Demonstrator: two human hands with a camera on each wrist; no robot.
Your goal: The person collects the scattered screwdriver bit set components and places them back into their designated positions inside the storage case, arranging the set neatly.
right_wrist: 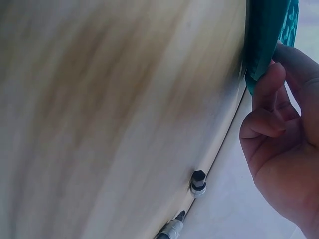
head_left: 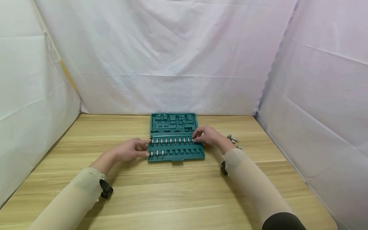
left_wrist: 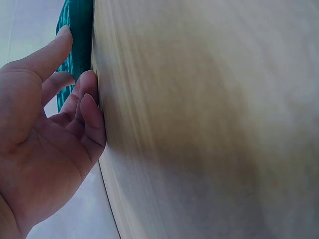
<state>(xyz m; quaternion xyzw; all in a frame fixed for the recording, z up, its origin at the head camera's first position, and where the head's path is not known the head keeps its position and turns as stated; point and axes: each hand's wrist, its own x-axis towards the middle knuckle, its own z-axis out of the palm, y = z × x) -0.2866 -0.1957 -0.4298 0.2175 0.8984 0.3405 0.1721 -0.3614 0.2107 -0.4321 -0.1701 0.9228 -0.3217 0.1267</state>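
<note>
A green plastic socket case (head_left: 172, 160) lies unfolded on the table, with a row of metal bit sockets (head_left: 171, 141) across its upper slots and three more at the left of the lower row. My left hand (head_left: 133, 150) touches the case's left edge, thumb and index finger apart; its other fingers bend loosely in the left wrist view. At the right end of the upper row, my right hand (head_left: 207, 135) pinches a bit socket (head_left: 193, 140) between thumb and fingers. That piece is mostly covered by the fingertips and hidden in the right wrist view.
Several loose bit sockets (head_left: 234, 139) lie on the wooden table (head_left: 161, 198) right of the case, behind my right forearm. A hex-tipped one (right_wrist: 198, 183) shows in the right wrist view. White cloth (head_left: 172, 64) hangs behind the table and along both sides.
</note>
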